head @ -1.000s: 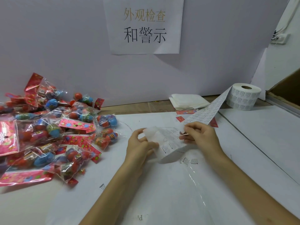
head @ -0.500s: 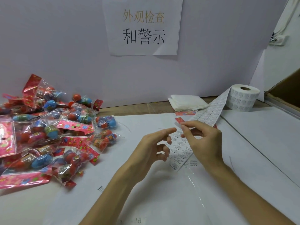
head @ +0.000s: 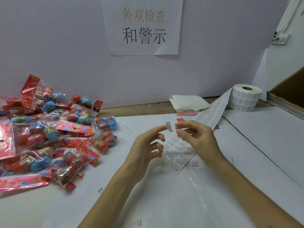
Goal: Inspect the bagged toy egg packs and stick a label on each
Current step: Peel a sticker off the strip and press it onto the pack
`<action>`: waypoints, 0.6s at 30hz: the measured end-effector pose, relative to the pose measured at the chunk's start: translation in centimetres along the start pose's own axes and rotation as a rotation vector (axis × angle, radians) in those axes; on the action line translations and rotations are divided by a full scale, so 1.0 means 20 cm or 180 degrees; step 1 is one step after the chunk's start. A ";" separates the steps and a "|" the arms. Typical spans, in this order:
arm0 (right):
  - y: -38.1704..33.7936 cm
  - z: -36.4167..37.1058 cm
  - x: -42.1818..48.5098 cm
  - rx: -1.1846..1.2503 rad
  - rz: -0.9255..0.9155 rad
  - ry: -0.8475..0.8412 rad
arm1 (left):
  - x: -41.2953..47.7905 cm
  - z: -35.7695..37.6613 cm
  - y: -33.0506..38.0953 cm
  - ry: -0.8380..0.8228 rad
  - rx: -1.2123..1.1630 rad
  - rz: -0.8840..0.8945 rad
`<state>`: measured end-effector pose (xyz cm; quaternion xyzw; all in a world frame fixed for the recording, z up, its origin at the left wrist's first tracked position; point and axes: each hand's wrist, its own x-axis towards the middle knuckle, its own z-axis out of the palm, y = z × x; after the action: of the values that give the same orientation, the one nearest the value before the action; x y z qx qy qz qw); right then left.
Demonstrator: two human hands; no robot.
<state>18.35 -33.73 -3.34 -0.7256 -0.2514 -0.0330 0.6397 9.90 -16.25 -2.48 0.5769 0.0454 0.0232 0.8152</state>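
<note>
A heap of bagged toy egg packs (head: 49, 137), clear bags with red and blue eggs and pink header cards, covers the left of the table. A white label roll (head: 245, 99) stands at the back right, and its printed strip (head: 179, 153) runs down to the middle under my hands. A single small white label (head: 169, 126) sticks up from the index fingertip of my left hand (head: 146, 150), whose other fingers are spread. My right hand (head: 199, 139) hovers over the strip with its fingertips just right of the label, a small gap between them.
A folded white cloth (head: 189, 102) lies at the back near the wall. A cardboard box (head: 292, 94) stands at the far right. Clear plastic film (head: 197, 186) lies on the white paper in front of me. A paper sign (head: 143, 27) hangs on the wall.
The strip was dropped from both hands onto the table. My right hand peeled off one label, which now sits on my left index fingertip. Both hands have lifted a little.
</note>
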 end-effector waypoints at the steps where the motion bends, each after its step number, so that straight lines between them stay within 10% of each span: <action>1: 0.00 -0.01 0.01 0.0129 0.0122 -0.0031 | 0.00 0.00 0.00 0.0012 0.0013 0.0008; 13: 0.01 0.01 0.01 0.0632 0.0578 -0.0259 | 0.01 -0.01 -0.02 -0.0151 0.0631 0.0125; 18: -0.02 0.00 0.00 0.0913 0.0496 -0.0438 | 0.05 -0.08 -0.04 0.1110 0.2072 0.0741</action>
<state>18.16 -33.65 -3.07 -0.6447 -0.2397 0.1027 0.7186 10.72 -14.95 -3.77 0.7942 0.1225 0.1977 0.5614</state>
